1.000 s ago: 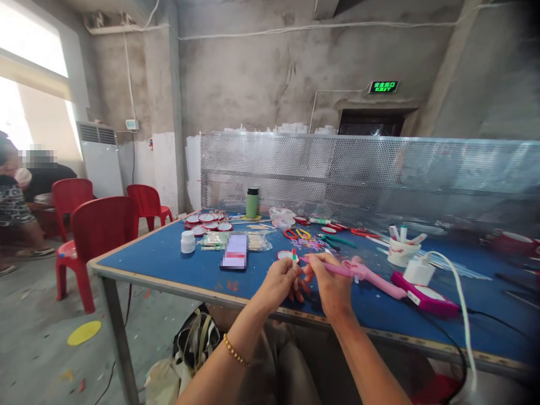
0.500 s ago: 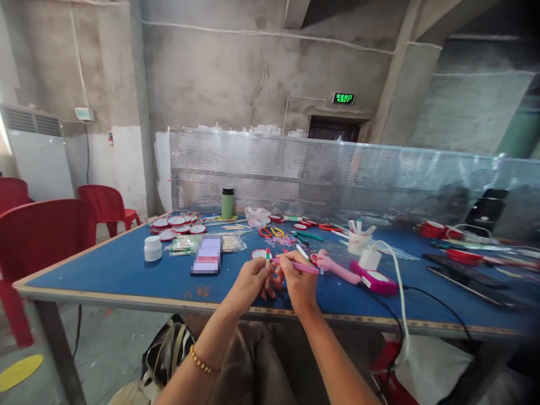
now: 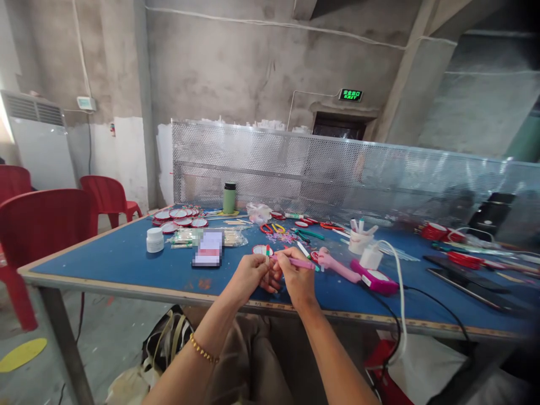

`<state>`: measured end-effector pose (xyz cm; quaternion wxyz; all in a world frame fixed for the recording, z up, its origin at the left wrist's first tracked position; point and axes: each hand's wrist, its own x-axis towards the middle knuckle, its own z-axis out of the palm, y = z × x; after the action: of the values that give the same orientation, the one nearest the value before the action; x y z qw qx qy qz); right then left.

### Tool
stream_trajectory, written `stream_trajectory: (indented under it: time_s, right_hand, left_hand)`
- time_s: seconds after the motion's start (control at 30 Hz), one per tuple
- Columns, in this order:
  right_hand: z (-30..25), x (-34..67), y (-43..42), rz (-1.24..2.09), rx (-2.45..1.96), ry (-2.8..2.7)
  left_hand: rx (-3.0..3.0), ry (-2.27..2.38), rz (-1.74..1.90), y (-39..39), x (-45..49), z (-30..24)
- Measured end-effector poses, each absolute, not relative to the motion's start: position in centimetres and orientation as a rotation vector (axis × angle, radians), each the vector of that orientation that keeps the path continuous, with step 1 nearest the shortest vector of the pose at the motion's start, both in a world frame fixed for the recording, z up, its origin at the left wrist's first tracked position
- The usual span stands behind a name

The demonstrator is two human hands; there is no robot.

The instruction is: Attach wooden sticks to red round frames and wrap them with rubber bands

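Note:
My left hand (image 3: 250, 275) is closed around a small painted stick (image 3: 268, 252) with a red, white and green tip that pokes up above my fingers. My right hand (image 3: 297, 278) grips a pink pen (image 3: 300, 262) like a writing tool, its tip touching the stick. Both hands hover just above the near edge of the blue table (image 3: 126, 270), and the fingertips of the two hands meet.
On the table lie a pink glue gun (image 3: 337, 266) on a magenta stand (image 3: 377, 280) with a white cable, a phone (image 3: 208, 249), a white jar (image 3: 154, 240), red-rimmed round discs (image 3: 179, 218), a green flask (image 3: 229, 198), scissors and a cup of pens (image 3: 360, 239). Red chairs (image 3: 44, 225) stand left.
The view has swung right, so the seated person at the far left has left the picture. My hands stay together on the stick and pen, raised slightly.

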<state>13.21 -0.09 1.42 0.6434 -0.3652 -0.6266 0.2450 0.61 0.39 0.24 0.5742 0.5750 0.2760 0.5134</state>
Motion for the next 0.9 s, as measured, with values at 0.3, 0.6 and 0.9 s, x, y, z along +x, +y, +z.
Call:
stream_trajectory:
  time_s: [0.3,0.6,0.9]
  right_hand:
    - [1.7,14.0,-0.1,0.551,-0.868,-1.519]
    - [1.2,14.1,-0.7,0.371,-0.870,-1.557]
    - [0.8,14.1,-0.9,0.395,-0.891,-1.486]
  left_hand:
    - [1.365,0.683,1.193,0.6,0.6,0.1]
    - [1.363,0.634,1.147,0.2,0.4,0.4]
    - [1.409,0.653,1.138,0.2,0.5,0.1]
